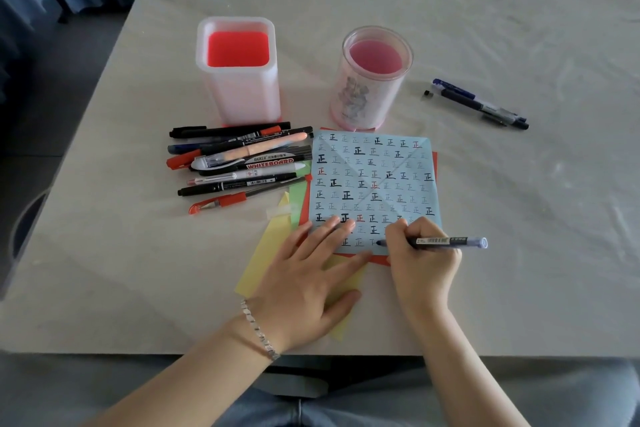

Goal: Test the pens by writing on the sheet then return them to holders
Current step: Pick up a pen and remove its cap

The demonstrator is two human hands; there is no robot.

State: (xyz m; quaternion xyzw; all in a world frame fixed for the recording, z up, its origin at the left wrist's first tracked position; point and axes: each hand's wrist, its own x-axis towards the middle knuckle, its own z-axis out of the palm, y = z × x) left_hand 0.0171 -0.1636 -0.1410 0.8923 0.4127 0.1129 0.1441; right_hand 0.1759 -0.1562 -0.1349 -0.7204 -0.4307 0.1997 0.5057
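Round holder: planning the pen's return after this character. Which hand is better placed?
Right. The right hand already grips the pen, and the round holder stands ahead of it; the left hand pins the sheet.

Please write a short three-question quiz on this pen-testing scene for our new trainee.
1. True or false: the right hand is writing on the blue sheet with a pen.
2. What is the left hand doing? A) lifting a holder B) pressing flat on the papers C) picking a pen from the pile
3. Fill in: the square holder and the round holder hold ____ pens right now.

Key
1. True; the tip touches the bottom row.
2. B; its fingers rest on the sheet's lower left corner.
3. No; the pens lie in a pile of pens on the left and a small group of pens on the right.
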